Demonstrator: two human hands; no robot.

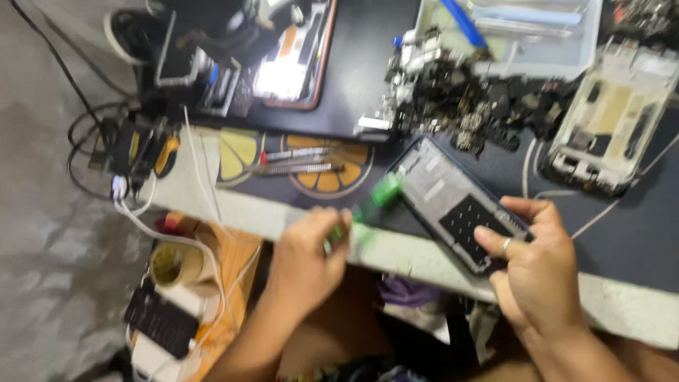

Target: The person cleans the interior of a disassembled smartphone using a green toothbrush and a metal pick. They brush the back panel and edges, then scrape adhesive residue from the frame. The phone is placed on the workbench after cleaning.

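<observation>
Green tool [382,192] beside the dark grey opened phone [453,201]. Bench [636,233] surface dark, its edge pale speckled. Mat [329,166] left of the phone shows orange-and-yellow citrus slices.

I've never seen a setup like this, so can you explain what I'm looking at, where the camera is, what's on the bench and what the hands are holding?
There is no machine here: these are a person's two bare hands, filmed from a camera on their head looking down. The left hand grips a blurred green-handled tool. The right hand steadies an opened dark rectangular phone body at the edge of the dark work mat. Also on the mat are metal tweezers, a heap of small dark phone parts, a pale gutted phone frame and a clear plastic tray. Lower left, another black phone lies near white cables.
</observation>
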